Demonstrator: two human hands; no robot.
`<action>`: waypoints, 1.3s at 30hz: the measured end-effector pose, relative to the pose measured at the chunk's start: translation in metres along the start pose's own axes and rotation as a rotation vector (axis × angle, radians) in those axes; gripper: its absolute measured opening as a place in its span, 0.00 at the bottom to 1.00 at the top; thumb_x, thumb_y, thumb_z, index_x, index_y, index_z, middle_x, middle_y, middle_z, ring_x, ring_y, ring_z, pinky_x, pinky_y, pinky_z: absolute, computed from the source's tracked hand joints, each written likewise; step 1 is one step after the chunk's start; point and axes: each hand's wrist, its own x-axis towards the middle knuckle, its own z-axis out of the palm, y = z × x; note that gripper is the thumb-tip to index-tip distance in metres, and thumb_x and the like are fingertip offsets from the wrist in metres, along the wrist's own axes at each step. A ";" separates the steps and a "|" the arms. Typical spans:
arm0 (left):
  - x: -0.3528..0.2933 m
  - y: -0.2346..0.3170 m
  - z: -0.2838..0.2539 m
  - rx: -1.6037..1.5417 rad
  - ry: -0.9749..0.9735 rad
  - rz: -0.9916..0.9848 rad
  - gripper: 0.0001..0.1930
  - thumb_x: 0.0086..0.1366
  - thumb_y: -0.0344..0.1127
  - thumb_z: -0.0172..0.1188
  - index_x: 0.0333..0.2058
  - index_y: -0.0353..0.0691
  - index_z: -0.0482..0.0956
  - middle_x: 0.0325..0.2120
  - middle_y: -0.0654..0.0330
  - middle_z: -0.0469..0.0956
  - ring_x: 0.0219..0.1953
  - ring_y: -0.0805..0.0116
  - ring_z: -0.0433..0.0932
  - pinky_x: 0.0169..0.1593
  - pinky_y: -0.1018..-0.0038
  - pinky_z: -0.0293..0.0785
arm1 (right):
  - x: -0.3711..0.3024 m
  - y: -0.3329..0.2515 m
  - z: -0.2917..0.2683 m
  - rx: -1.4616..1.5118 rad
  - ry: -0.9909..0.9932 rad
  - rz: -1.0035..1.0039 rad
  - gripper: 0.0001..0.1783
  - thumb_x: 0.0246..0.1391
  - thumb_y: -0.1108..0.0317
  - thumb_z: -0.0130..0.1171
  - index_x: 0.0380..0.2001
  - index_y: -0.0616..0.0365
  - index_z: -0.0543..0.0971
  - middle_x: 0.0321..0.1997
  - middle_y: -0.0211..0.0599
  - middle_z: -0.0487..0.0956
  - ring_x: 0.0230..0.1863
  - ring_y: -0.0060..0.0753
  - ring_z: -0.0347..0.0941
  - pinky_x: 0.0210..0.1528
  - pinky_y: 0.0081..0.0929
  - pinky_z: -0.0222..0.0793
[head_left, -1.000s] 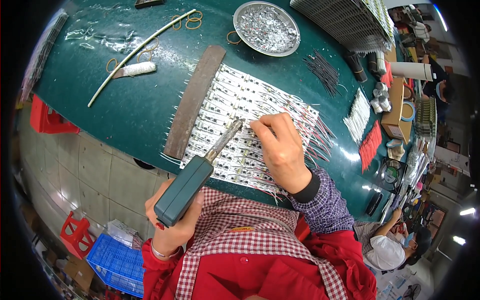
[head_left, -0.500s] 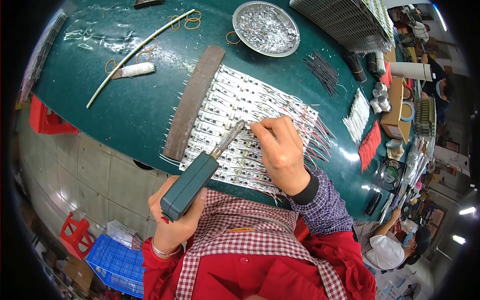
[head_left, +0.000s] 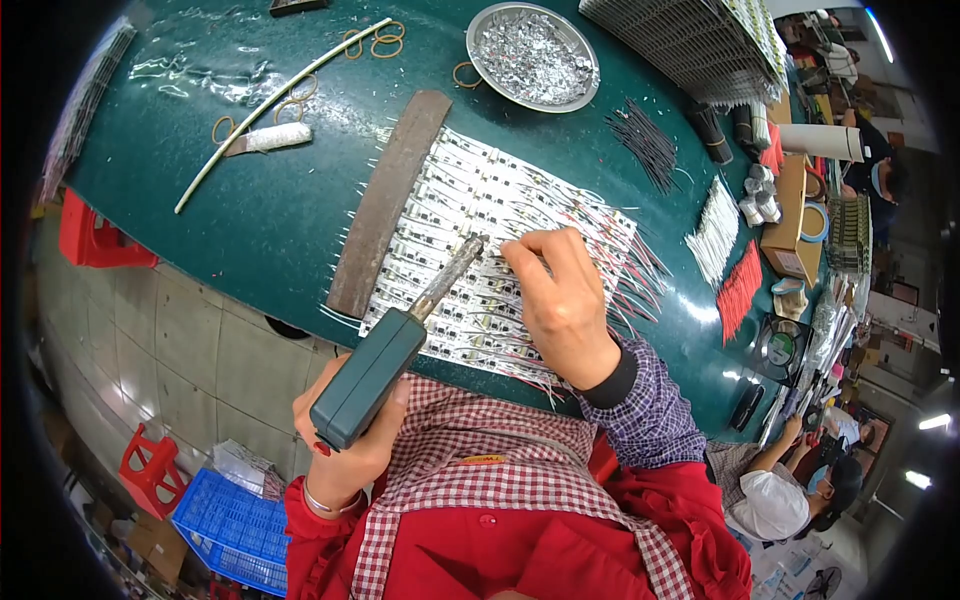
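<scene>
The left hand grips a soldering iron; the right hand's fingers pinch down on the white strips on the bench.

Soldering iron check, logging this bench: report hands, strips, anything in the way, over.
Left hand grips green soldering iron, tip at the white strips. Right hand pinches a wire there. Brown bar alongside, not blocking.

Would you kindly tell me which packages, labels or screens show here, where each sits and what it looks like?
Cardboard box: far right of the green table, brown, rectangular, open-topped.
Small dial-faced device: right table edge, below the red wires, dark with a round pale face.
Orange label: on the checked apron, small strip; print too small to tell.
</scene>
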 end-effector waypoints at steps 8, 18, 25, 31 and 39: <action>-0.009 -0.004 -0.002 0.001 0.038 -0.003 0.12 0.55 0.23 0.68 0.39 0.26 0.82 0.33 0.52 0.82 0.30 0.68 0.82 0.32 0.75 0.76 | -0.005 -0.006 -0.005 0.072 0.086 -0.027 0.21 0.35 0.85 0.57 0.39 0.68 0.79 0.36 0.43 0.75 0.36 0.43 0.71 0.34 0.33 0.71; -0.010 -0.002 -0.004 -0.001 -0.001 -0.015 0.11 0.55 0.22 0.68 0.38 0.27 0.82 0.33 0.53 0.82 0.29 0.69 0.80 0.31 0.77 0.74 | -0.009 -0.004 0.001 0.100 0.045 -0.005 0.20 0.36 0.86 0.60 0.38 0.64 0.80 0.35 0.40 0.76 0.36 0.41 0.72 0.33 0.33 0.71; -0.011 -0.003 -0.004 0.014 -0.009 0.005 0.09 0.55 0.22 0.67 0.36 0.28 0.81 0.31 0.55 0.81 0.27 0.71 0.79 0.30 0.77 0.73 | -0.007 -0.004 0.001 0.092 0.029 -0.026 0.20 0.35 0.85 0.57 0.38 0.66 0.79 0.37 0.41 0.75 0.36 0.41 0.71 0.33 0.32 0.71; -0.008 -0.003 -0.002 0.023 -0.026 0.015 0.08 0.55 0.23 0.67 0.34 0.29 0.81 0.29 0.56 0.80 0.25 0.70 0.78 0.28 0.76 0.71 | -0.007 -0.004 -0.001 0.051 -0.003 -0.026 0.18 0.38 0.82 0.58 0.39 0.65 0.79 0.37 0.40 0.74 0.37 0.40 0.71 0.33 0.31 0.71; -0.013 -0.008 -0.004 -0.016 0.010 -0.010 0.09 0.54 0.23 0.68 0.35 0.28 0.81 0.28 0.55 0.79 0.24 0.68 0.78 0.28 0.75 0.71 | -0.006 -0.005 -0.002 0.015 -0.025 -0.035 0.18 0.39 0.82 0.58 0.38 0.65 0.79 0.37 0.40 0.74 0.38 0.39 0.71 0.33 0.31 0.72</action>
